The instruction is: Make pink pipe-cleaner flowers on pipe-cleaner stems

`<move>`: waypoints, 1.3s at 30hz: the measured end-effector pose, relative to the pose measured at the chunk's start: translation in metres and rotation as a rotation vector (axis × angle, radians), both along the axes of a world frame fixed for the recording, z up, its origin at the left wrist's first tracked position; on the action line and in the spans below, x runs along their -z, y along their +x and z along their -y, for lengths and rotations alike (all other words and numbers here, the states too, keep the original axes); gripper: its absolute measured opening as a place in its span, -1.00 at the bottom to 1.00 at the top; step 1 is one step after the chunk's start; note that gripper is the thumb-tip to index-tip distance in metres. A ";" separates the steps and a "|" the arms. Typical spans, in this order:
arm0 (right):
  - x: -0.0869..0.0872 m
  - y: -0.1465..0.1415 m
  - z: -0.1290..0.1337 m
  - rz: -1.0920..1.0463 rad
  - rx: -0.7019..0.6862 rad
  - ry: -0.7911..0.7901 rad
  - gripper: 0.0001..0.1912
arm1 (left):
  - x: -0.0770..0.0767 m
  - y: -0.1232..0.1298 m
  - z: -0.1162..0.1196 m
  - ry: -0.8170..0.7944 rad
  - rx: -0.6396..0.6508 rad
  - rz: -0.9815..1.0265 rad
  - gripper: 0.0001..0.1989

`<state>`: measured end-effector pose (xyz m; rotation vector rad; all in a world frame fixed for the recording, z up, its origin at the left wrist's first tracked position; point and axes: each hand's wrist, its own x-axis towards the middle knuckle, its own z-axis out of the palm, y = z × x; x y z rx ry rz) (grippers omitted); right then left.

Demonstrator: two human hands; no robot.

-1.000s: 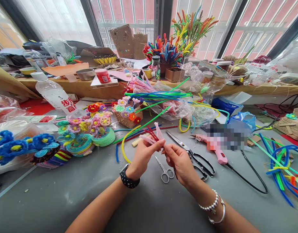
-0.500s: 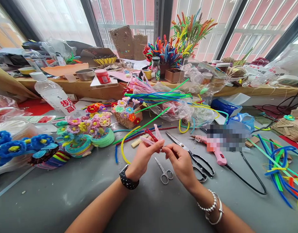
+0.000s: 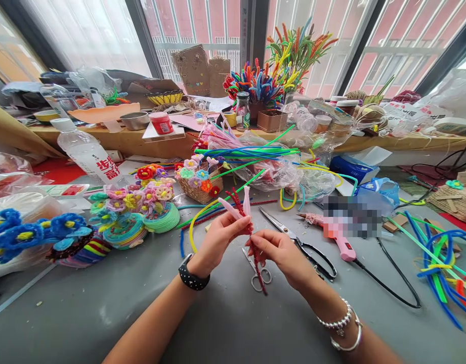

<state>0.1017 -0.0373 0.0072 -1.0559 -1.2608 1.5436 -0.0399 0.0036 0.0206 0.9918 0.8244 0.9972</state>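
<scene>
Pale pink pipe cleaners point(image 3: 247, 201) and a dark red pipe cleaner point(image 3: 261, 279) stick out from between my hands above the grey table. My left hand point(image 3: 214, 241) pinches the bunch, its loops and tips rising above the fingers. Just below, my right hand point(image 3: 284, 257) has its thumb and fingers closed on the red pipe cleaner, whose tail hangs down. Small silver scissors point(image 3: 266, 275) lie under that tail, partly covered by it and by my right hand. Large black-handled scissors point(image 3: 320, 255) rest beyond my right hand.
A pink hot glue gun point(image 3: 346, 248) with a black cord lies at right, near loose coloured pipe cleaners point(image 3: 439, 273). Pipe-cleaner flower pots point(image 3: 161, 218), a flower basket point(image 3: 193, 188) and a tilted water bottle point(image 3: 84, 151) stand at left. Plastic bags point(image 3: 282, 172) lie ahead.
The red pipe cleaner's tail now hangs below my hands, over the small scissors. The pink loops stand more upright. My right hand has shifted slightly down and right.
</scene>
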 end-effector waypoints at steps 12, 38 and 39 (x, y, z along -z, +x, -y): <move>-0.006 0.012 0.000 0.205 0.277 0.233 -0.76 | -0.003 0.005 0.006 0.022 0.305 -0.272 -0.83; -0.003 0.009 -0.004 0.094 0.377 0.202 -0.77 | 0.005 0.002 0.000 -0.024 0.201 -0.219 -0.85; -0.003 0.010 -0.005 0.033 0.372 0.184 -0.78 | 0.005 0.001 -0.001 -0.038 0.147 -0.192 -0.85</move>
